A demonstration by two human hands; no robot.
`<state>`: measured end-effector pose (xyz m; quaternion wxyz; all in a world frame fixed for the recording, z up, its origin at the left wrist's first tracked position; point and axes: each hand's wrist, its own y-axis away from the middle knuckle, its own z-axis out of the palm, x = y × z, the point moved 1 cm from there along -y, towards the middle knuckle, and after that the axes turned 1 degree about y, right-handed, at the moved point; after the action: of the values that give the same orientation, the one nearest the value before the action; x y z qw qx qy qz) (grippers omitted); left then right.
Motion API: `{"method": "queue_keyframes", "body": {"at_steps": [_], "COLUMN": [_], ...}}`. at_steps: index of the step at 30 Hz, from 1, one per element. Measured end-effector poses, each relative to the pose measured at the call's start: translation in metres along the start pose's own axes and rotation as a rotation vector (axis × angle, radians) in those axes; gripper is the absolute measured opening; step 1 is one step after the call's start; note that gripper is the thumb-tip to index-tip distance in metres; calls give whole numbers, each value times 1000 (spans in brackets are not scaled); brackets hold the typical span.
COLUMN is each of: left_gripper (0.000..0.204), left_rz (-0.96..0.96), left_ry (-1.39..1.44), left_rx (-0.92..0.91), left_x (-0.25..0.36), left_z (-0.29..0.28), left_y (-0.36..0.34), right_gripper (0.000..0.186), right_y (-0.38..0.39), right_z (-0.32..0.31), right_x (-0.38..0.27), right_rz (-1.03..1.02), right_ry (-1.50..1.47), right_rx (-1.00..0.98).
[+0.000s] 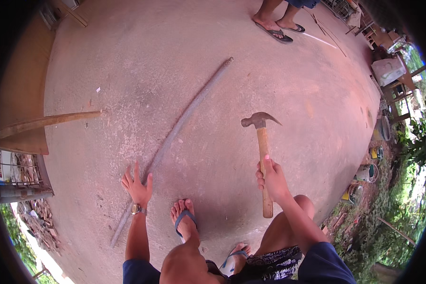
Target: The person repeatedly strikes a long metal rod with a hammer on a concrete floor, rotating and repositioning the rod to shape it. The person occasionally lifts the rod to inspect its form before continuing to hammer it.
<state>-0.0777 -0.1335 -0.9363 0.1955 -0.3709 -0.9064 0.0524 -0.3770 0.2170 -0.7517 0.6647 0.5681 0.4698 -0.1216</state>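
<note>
A claw hammer (263, 142) with a wooden handle is in my right hand (273, 180). My fingers wrap round the lower half of the handle, and the dark metal head points away from me, its claw to the right. My left hand (138, 188), with a watch on the wrist, has its fingers spread over a long grey pipe (177, 128). I cannot tell whether that hand touches the pipe. The pipe lies slantwise on the concrete floor, from the near left to the far middle, and part of it is hidden under the hand.
Another person's feet in dark flip-flops (272, 31) stand at the far side. A wooden bar (47, 124) juts in from the left. Buckets (364, 174) and plants line the right edge. My own sandalled foot (184, 218) is beside the pipe.
</note>
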Motion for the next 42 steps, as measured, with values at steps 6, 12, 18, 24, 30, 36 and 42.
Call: {"method": "queue_keyframes", "body": {"at_steps": [6,12,18,24,30,36,42], "left_gripper": [59,33,33,51,31,21,26], "left_rz": [-195,-137,-1,-575,-645,-549,-475], "left_ry": [-131,-52,238,782,1161,1601,1691], "left_rx": [-244,-358,-361,-680,-688,-724,-694], "left_x": [-88,-104,11,141,236,320,379], "left_z": [-57,-57,-127,-144,-144,-183,-243], "left_y": [124,152,139,-26,-201,-234,-149], "right_gripper": [49,51,51,50,49,47,44], "right_y": [37,49,63,66,81,94,88], "right_z": [-13,-19,-10,7,-4,-19,-18], "right_x": [18,15,1,10,20,20,13], "right_rz": [155,140,50,58,111,109,125], "right_ry": [-81,-152,-236,-219,-207,-242,-382], "right_rx": [-34,-153,-159,-159,-238,-260,-232]}}
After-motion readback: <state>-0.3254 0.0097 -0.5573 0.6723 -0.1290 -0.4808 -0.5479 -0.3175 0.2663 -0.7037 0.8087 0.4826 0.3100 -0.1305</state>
